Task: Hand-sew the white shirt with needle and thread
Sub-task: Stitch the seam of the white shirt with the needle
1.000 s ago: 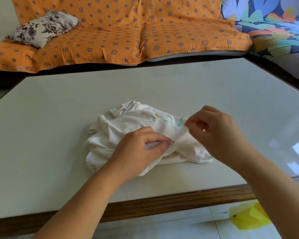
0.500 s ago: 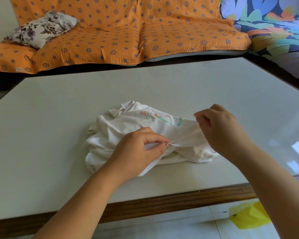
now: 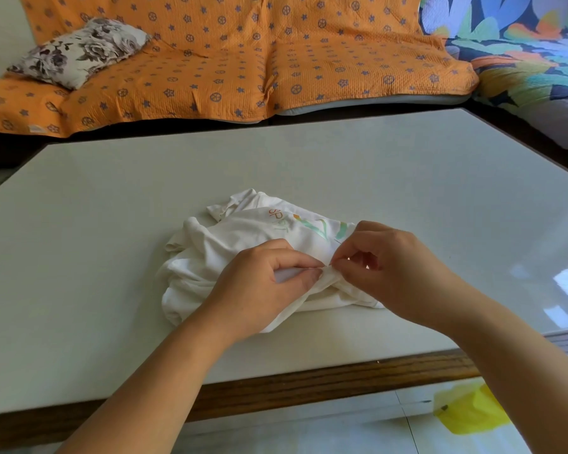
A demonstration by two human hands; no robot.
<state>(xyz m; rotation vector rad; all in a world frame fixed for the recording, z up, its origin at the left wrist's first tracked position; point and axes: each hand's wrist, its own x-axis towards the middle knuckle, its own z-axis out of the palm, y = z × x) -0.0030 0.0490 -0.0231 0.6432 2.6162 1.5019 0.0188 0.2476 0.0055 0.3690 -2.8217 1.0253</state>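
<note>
White shirt (image 3: 230, 257) sits bunched mid-table (image 3: 112, 224), toward your edge. Your left hand (image 3: 259, 290) pinches up a fold, likely to steady the seam. Your right hand (image 3: 394, 270), fingertips meeting the left's, pinches the same fold. Needle too small to see.

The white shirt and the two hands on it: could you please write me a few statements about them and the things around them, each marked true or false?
1. The white shirt lies crumpled on the table. True.
2. The left hand pinches a fold of the white shirt. True.
3. The right hand lies flat on the table, apart from the white shirt. False: its fingertips pinch at the same fold, right beside the left hand's fingertips.
4. The floral pillow lies on the table. False: it lies on the orange sofa cover behind the table.
5. A coloured print shows on the white shirt. True.
</note>
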